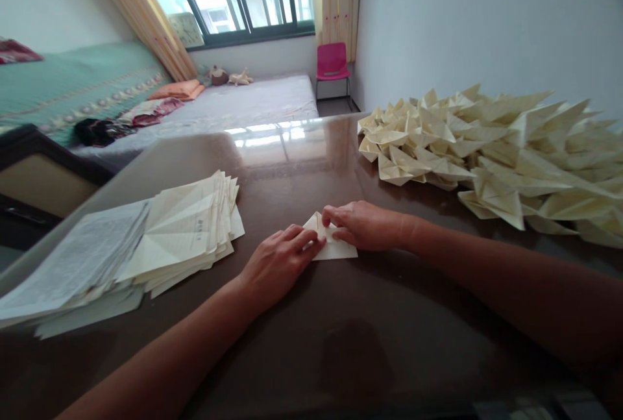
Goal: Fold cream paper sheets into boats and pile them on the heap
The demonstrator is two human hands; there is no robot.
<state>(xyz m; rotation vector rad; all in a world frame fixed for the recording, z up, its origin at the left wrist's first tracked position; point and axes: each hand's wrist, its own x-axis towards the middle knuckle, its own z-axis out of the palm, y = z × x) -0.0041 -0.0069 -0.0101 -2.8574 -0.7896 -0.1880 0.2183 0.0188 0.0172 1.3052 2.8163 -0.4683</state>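
A small folded sheet of cream paper (335,251) lies on the brown table, with a pointed top and a wide, straight lower edge. My left hand (282,254) rests on its left side, fingers bent and pressing on the paper. From the right, my right hand (363,224) holds the paper's upper right part, thumb and fingers curled close together. The fingertips of both hands nearly meet over the middle and cover part of the folds.
To the left lie stacked creased sheets (180,225) and printed pages (73,251). A large heap of folded paper boats (487,147) covers the table's right side. Beyond the glossy table (292,173) stand a bed (263,98), a pink chair (333,63) and a dark chair (43,180).
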